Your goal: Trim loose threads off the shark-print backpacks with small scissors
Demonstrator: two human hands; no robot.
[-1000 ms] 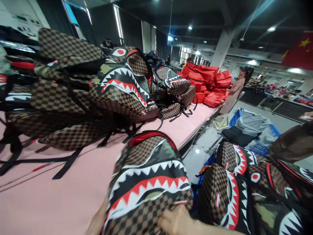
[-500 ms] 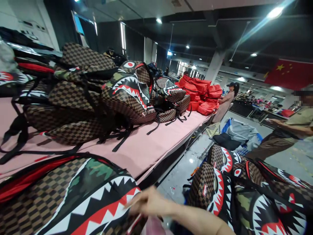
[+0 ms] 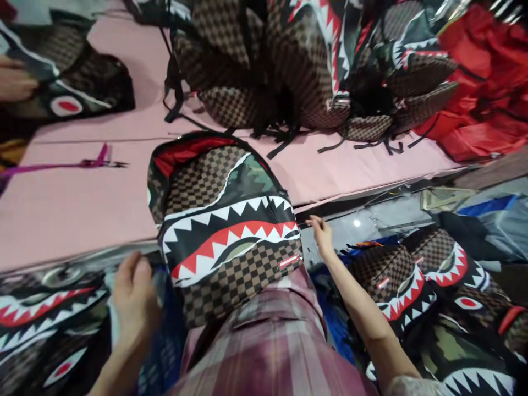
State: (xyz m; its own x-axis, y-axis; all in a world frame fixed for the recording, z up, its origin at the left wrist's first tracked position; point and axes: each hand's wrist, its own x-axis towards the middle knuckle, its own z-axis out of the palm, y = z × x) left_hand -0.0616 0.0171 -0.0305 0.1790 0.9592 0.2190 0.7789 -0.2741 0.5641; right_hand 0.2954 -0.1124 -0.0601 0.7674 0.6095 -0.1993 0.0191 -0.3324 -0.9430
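A brown-checked backpack [image 3: 231,231] with a shark-mouth print leans between the pink table edge and my lap, its top zip open on a red lining. My left hand [image 3: 138,297] is beside the bag's lower left, apart from it and smeared by motion; what its fingers do is unclear. Just off the bag's right side is my right hand [image 3: 320,236], fingers curled and pinched together. Whatever may be between those fingertips is too small to make out.
Similar backpacks [image 3: 289,71] are heaped across the pink table [image 3: 82,214]. Red bags [image 3: 487,93] lie at far right. A purple cord [image 3: 99,159] with a dark-tipped tool lies left. Another person's hand [image 3: 16,80] holds a backpack. More shark bags flank me low on both sides.
The view has swung down and left onto the backpack in front of me. My right hand has come off the bag's right side. My left hand has come into view.
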